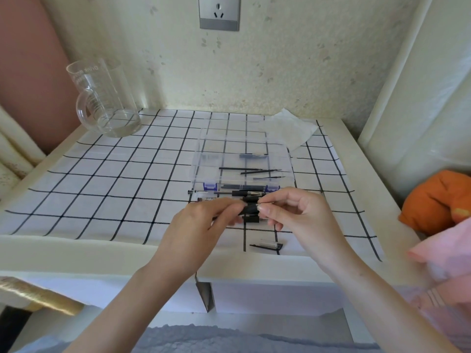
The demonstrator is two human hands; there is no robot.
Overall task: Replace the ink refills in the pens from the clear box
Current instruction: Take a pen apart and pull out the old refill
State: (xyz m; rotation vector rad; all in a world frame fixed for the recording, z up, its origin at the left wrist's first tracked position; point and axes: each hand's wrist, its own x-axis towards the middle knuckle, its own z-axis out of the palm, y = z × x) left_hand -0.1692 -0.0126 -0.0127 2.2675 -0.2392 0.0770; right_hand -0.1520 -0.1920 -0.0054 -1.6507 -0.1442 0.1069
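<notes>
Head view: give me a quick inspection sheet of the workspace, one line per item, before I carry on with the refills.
Surface: white table under a grid-pattern cloth.
Job's things: clear box holding loose refills; a pen held between both hands; more pens on the cloth just in front of the box; pen cap near the front edge.
Clutter: glass jug at back left; crumpled tissue behind the box.
Grippers: left hand and right hand both pinch the pen above the cloth.
Cables: nothing seen.
Surroundings: wall socket above; orange cushion and pink fabric at right.
</notes>
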